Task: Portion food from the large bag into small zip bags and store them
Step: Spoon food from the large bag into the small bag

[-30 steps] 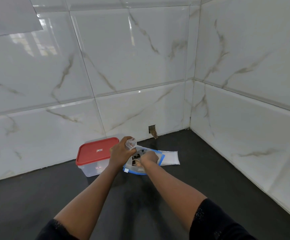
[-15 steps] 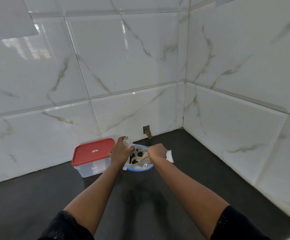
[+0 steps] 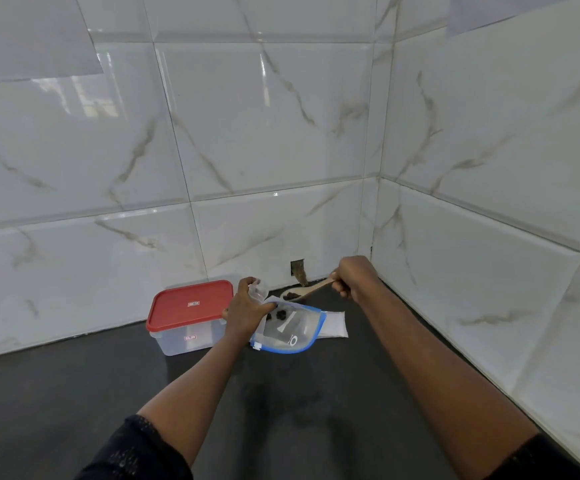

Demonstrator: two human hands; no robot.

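Low centre of the frame, the left hand has its fingers curled round a small bag. The right hand grips a spoon carrying dark food near the large bag, which lies on the worktop beside a red-lidded box.

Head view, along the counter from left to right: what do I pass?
Red-lidded container → left hand gripping a clear small bag → blue-edged large bag → right hand gripping the wooden spoon.
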